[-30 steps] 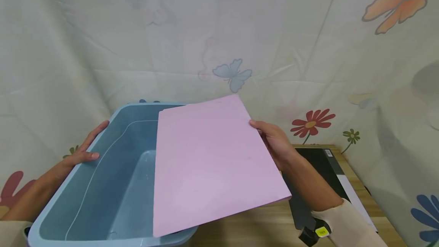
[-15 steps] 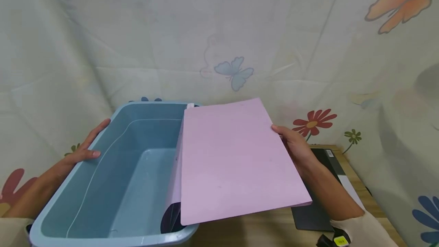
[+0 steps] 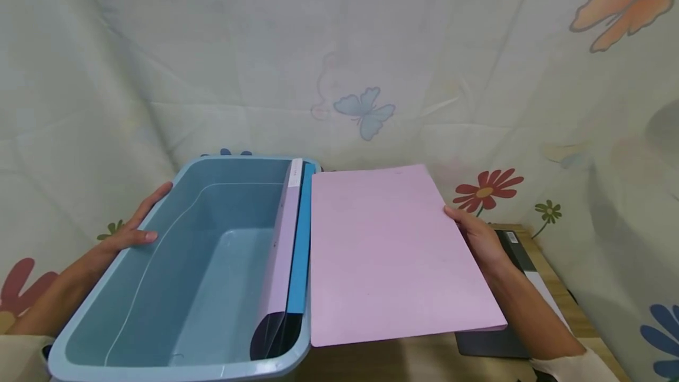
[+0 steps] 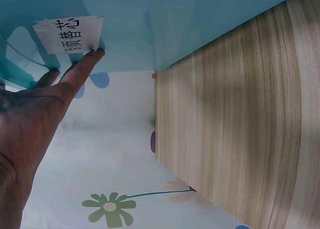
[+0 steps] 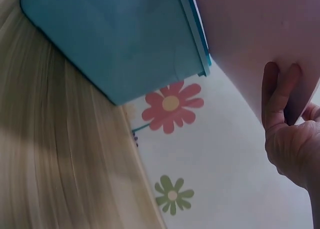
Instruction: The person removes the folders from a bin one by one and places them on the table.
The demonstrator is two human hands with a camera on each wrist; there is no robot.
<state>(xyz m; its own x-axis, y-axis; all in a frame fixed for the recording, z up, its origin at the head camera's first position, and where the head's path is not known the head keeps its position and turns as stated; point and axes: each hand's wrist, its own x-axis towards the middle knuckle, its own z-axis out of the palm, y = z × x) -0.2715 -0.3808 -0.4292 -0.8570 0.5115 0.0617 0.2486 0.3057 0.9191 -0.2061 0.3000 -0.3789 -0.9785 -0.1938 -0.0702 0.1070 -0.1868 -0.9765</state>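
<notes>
My right hand [image 3: 477,240] pinches a pink file folder [image 3: 392,252] by its right edge, thumb on top. In the right wrist view, fingers [image 5: 282,94] lie against the folder's underside. The folder is held tilted beside the blue plastic bin [image 3: 143,276], its left edge along the bin's right rim. My left hand [image 3: 129,234] holds the bin's left rim, thumb inside. The left wrist view shows its fingers against the outer wall, by a white paper label [image 4: 70,35]. A lilac folder [image 3: 281,246] and a blue folder [image 3: 301,240] stand upright inside the bin's right wall.
Dark and white flat folders [image 3: 490,341] lie on the wooden table [image 3: 605,352] at the right, partly behind my right forearm. A white curtain [image 3: 254,46] printed with flowers and butterflies hangs behind the table.
My right hand has moved the pink folder right and a little down, off the bin's opening. The lilac and blue folder spines have come into view. The left hand stays put.
</notes>
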